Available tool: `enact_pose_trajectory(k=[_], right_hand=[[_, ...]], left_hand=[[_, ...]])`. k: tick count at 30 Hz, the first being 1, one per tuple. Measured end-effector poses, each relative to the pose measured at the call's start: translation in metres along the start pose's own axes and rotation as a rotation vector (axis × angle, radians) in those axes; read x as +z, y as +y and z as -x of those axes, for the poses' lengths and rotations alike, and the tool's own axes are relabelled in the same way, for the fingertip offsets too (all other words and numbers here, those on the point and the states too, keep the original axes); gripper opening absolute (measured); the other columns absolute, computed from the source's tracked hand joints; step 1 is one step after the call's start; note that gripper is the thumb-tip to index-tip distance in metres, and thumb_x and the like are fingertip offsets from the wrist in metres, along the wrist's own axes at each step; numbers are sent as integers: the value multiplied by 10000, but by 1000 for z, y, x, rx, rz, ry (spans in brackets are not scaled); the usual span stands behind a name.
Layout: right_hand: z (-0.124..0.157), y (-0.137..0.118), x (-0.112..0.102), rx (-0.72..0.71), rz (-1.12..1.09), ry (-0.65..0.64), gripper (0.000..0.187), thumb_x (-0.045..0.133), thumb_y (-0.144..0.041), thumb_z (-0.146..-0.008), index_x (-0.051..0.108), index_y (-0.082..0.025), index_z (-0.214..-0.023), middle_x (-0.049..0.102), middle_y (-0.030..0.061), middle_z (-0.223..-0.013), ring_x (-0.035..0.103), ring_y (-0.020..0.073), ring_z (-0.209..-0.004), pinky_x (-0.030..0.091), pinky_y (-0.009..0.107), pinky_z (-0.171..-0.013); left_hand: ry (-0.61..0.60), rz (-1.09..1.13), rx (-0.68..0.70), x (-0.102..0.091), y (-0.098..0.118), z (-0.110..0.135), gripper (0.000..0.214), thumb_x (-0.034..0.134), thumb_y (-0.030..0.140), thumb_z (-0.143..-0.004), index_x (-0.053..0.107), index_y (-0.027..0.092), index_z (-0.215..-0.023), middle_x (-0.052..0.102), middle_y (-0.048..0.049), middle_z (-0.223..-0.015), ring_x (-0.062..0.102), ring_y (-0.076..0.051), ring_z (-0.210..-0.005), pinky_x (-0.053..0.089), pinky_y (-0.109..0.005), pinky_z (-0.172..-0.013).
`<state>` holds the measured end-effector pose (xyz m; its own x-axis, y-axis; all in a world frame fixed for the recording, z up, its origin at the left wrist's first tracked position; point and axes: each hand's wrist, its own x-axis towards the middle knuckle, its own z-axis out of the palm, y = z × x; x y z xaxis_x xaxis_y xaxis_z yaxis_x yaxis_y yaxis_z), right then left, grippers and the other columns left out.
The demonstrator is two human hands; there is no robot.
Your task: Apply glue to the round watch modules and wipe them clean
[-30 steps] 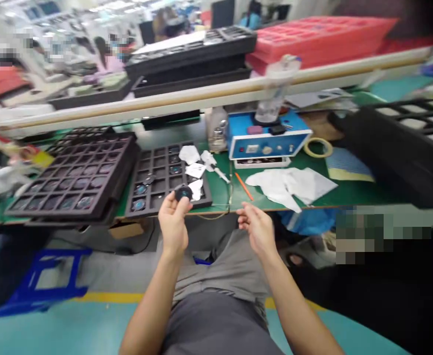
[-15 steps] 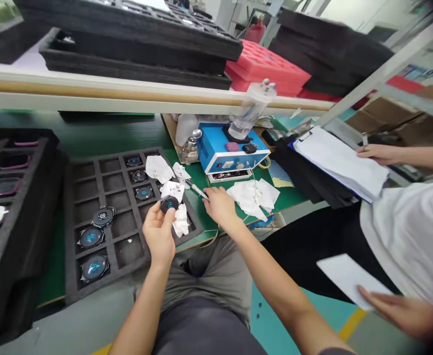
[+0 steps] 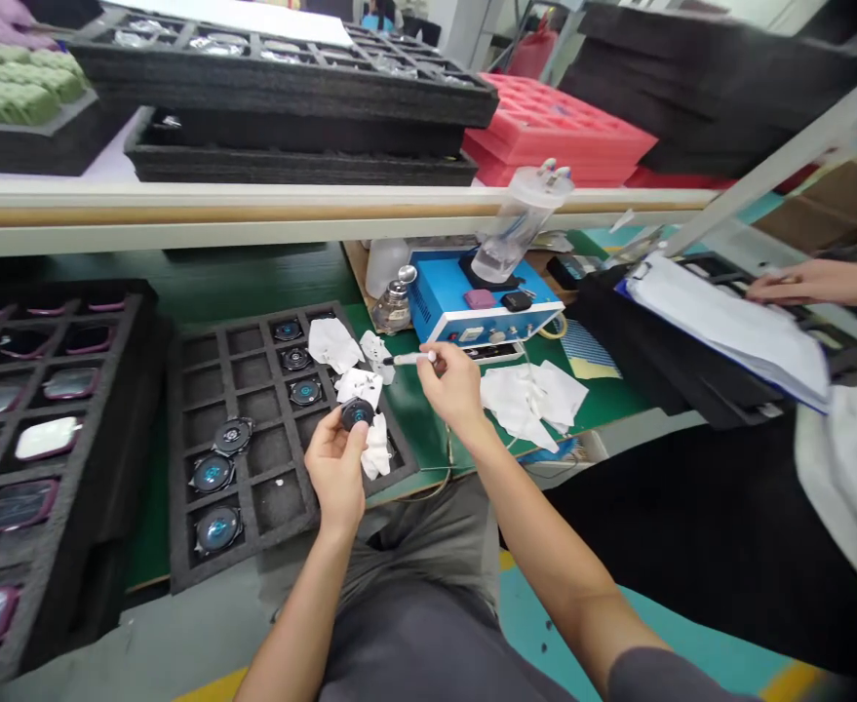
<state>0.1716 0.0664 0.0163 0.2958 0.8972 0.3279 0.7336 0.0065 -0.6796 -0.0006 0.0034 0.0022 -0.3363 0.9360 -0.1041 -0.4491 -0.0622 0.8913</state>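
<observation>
Narrow grips on both sides: the left hand holds a round black disc with a teal centre between thumb and fingertips, above the right corner of a black foam tray. The right hand pinches a slim white-handled swab, its tip pointing left, close to the disc. Crumpled white wipes lie on the tray, whose compartments hold more round dark discs. A blue bench-top box stands on the green tabletop, upper centre. At the right edge, a co-worker's hand rests on a white-papered clipboard.
</observation>
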Motion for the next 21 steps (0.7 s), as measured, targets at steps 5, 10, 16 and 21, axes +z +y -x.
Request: enact_pose_trajectory(k=[5, 10, 16, 21], right_hand=[[-37, -15, 35, -33, -335, 16, 329, 481, -446, -934, 664, -186, -1017, 714, 114, -1044, 659, 218, -929, 527, 358, -862], [-31, -23, 28, 30, -760, 62, 301, 332, -490, -1013, 520, -256, -1034, 691, 49, -1034, 682, 171, -968, 537, 367, -915], [-10, -64, -24, 126, -1375, 67, 264, 516, -551, -954, 541, -302, -871, 428, -43, -718, 540, 130, -669, 533, 324, -758], [4, -79, -36, 40, -1477, -165, 644, 425, -755, -909, 324, -224, -557, 201, -56, -539, 248, 117, -463, 351, 286, -489]], left_hand=[[5, -66, 26, 6, 5, 2, 415, 888, 319, -663, 732, 163, -1014, 760, -66, -941, 699, -165, -811, 548, -244, -689], [-23, -105, -6, 4, -3, 5, 366, 877, 315, -692, 752, 163, -1001, 767, -68, -922, 708, -175, -832, 563, -279, -789], [-24, -157, -24, 1, -7, 6, 326, 864, 286, -717, 758, 168, -1003, 763, -64, -900, 695, -163, -807, 559, -255, -745], [-35, -213, -24, 1, -4, 8, 273, 840, 237, -737, 769, 181, -994, 762, -66, -911, 698, -175, -817, 562, -251, -712]])
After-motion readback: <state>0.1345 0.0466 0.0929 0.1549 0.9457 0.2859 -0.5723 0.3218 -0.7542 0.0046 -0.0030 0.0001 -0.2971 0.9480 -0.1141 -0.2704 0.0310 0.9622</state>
